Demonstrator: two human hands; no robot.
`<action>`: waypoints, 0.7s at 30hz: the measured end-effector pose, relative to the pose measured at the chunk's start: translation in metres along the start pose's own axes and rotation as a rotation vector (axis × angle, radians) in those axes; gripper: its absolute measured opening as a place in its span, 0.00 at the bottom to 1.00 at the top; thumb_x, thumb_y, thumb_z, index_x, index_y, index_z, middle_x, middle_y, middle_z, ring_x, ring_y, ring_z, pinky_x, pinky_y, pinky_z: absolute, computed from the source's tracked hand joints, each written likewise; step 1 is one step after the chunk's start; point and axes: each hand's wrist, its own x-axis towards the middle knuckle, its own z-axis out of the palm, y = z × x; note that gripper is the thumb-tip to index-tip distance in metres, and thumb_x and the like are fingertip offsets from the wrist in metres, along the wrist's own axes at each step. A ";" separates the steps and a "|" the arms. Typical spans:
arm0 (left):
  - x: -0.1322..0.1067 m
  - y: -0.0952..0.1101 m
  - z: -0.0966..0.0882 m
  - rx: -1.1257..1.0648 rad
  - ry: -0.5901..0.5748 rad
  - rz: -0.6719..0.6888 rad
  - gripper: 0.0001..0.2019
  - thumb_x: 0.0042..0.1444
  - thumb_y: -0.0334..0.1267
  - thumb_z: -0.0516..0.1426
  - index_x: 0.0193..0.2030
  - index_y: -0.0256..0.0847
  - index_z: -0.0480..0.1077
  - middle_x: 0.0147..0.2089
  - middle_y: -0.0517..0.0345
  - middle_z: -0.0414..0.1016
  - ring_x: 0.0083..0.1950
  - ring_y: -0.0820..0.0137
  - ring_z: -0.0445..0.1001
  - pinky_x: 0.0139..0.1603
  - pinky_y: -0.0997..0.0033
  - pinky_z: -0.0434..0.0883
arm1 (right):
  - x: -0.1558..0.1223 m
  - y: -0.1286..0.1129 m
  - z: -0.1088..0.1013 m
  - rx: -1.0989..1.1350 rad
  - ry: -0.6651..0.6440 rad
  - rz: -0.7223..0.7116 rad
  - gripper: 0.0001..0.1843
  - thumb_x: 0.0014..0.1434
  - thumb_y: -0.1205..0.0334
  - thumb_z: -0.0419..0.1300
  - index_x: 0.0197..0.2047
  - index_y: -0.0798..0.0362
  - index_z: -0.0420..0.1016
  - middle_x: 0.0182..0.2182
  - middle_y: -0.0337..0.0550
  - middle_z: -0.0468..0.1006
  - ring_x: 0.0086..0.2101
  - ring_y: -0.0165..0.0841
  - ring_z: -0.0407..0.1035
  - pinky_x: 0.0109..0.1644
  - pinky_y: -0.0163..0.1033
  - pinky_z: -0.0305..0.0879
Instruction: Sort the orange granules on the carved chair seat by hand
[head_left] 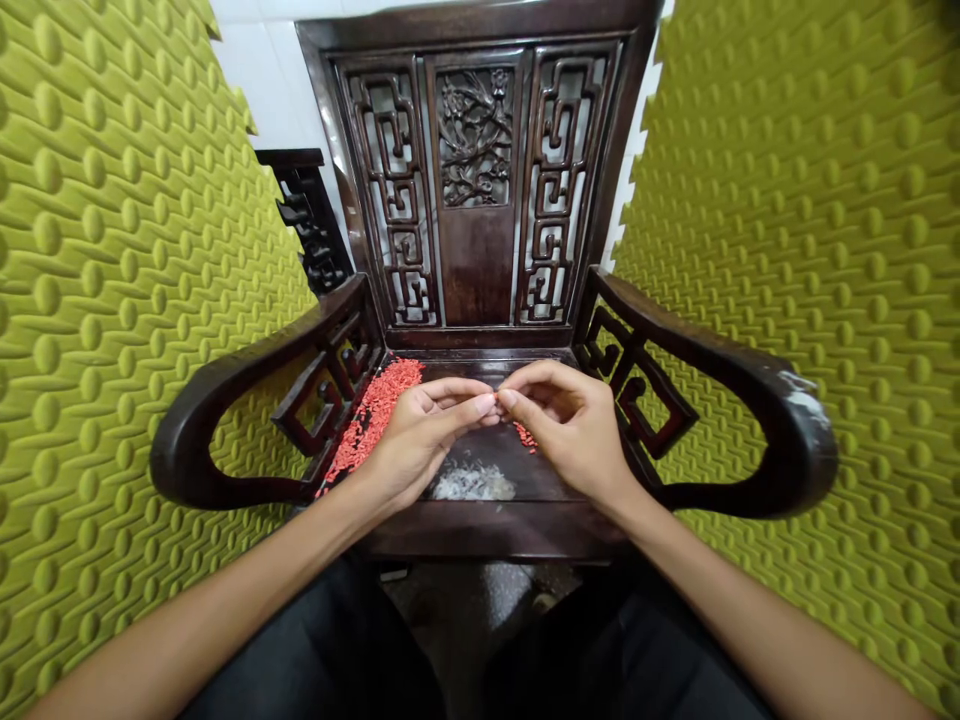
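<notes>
My left hand point(427, 420) and my right hand point(574, 420) meet fingertip to fingertip above the dark wooden chair seat point(480, 430). Both are closed in a pinch, and a tiny red piece point(496, 395) shows between the fingertips; its exact kind is too small to make out. Left of and behind my left hand lies a large spread of small red pieces point(386, 395). A smaller red group point(525, 437) lies beneath my right hand, partly hidden by it. Nearer the seat's front edge is a heap of thin whitish scraps point(474, 482).
Curved armrests point(225, 385) flank the seat, and a carved backrest point(476, 255) rises behind it. Yellow-green textured foam panels point(97, 300) stand on both sides. A dark carved piece of furniture point(311, 215) is behind at the left. My dark-clothed legs point(322, 640) are below.
</notes>
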 end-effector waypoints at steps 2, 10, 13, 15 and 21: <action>0.000 0.000 0.000 -0.005 0.005 -0.001 0.11 0.48 0.33 0.74 0.38 0.35 0.83 0.37 0.54 0.85 0.38 0.73 0.82 0.47 0.75 0.78 | 0.000 0.000 0.000 0.010 0.001 0.001 0.05 0.61 0.63 0.70 0.35 0.54 0.80 0.30 0.39 0.82 0.30 0.28 0.76 0.34 0.32 0.74; 0.000 -0.001 -0.002 0.039 -0.006 0.042 0.10 0.49 0.34 0.74 0.38 0.36 0.84 0.37 0.53 0.85 0.37 0.72 0.82 0.47 0.73 0.79 | -0.001 0.001 0.000 0.020 -0.011 0.007 0.05 0.59 0.63 0.71 0.34 0.54 0.81 0.30 0.39 0.82 0.31 0.29 0.77 0.36 0.33 0.75; 0.001 -0.002 -0.003 0.041 -0.007 0.039 0.10 0.49 0.34 0.74 0.39 0.36 0.84 0.38 0.53 0.85 0.38 0.72 0.83 0.47 0.73 0.79 | -0.001 -0.001 0.000 0.008 -0.007 0.035 0.08 0.58 0.59 0.73 0.34 0.53 0.80 0.30 0.39 0.82 0.30 0.30 0.76 0.35 0.34 0.75; 0.001 -0.002 -0.004 0.044 -0.008 0.039 0.10 0.49 0.34 0.74 0.39 0.36 0.84 0.38 0.53 0.85 0.38 0.72 0.83 0.48 0.73 0.79 | 0.000 -0.002 0.001 0.001 -0.004 0.052 0.11 0.57 0.56 0.74 0.33 0.53 0.80 0.30 0.39 0.82 0.30 0.31 0.76 0.34 0.35 0.75; 0.000 -0.001 -0.002 0.020 -0.005 0.028 0.11 0.48 0.34 0.74 0.38 0.36 0.84 0.37 0.53 0.85 0.37 0.72 0.83 0.47 0.73 0.79 | -0.001 -0.001 0.001 0.028 -0.001 0.067 0.13 0.56 0.53 0.74 0.33 0.53 0.80 0.30 0.40 0.82 0.30 0.31 0.76 0.35 0.36 0.76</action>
